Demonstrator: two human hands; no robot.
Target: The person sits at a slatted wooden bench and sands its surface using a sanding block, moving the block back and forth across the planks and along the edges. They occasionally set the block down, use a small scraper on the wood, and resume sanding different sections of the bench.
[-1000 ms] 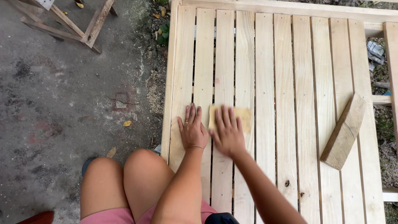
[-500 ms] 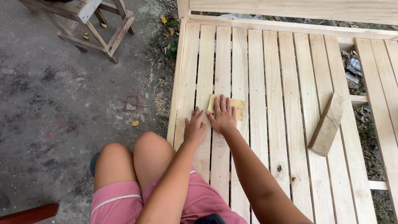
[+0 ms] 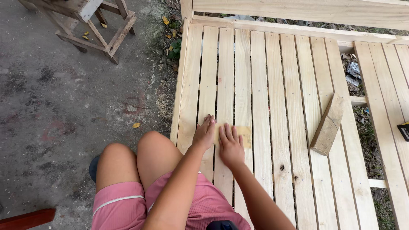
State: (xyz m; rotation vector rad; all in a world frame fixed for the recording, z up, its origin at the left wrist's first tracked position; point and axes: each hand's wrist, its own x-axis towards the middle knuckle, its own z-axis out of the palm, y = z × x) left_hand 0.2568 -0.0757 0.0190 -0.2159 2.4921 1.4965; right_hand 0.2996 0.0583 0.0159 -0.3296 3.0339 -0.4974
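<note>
Seated person at the edge of a slatted wooden platform [image 3: 294, 106], both arms stretched forward over the knees. Right hand [image 3: 230, 145]: palm down, fingers spread flat, pressing a sheet of yellowish sandpaper [image 3: 244, 135] onto a slat; the sheet shows past the fingertips on the right. Left hand [image 3: 205, 133]: flat and open, fingers together, resting on the neighbouring slat just beside the right hand, gripping nothing. A short wooden block [image 3: 327, 124] lies aslant on the slats, well apart to the right. A wooden stool [image 3: 91, 23] stands on the concrete at upper left.
</note>
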